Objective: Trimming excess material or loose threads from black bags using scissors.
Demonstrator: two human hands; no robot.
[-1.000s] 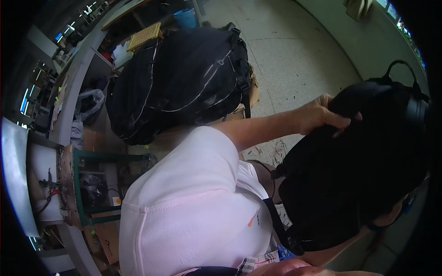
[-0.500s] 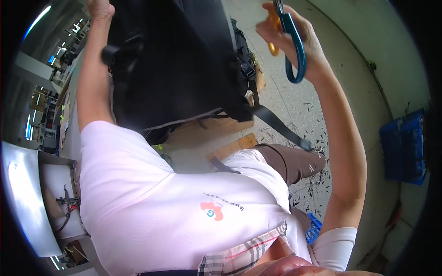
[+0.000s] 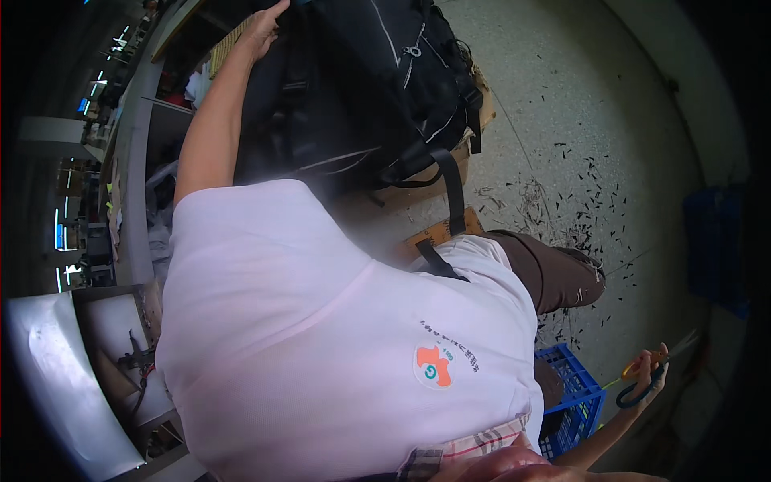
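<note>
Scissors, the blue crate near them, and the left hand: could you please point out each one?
Scissors [image 3: 679,346], head view: on the blades.
Blue crate [image 3: 582,398], head view: on its rim.
Left hand [image 3: 261,34], head view: on the hand's middle.

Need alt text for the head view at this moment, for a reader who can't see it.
Scissors with orange and teal handles are held in the person's right hand, out to the side, while the left hand is raised at piled black bags. Dark scraps litter the floor, and a blue crate sits near the right forearm.
</note>
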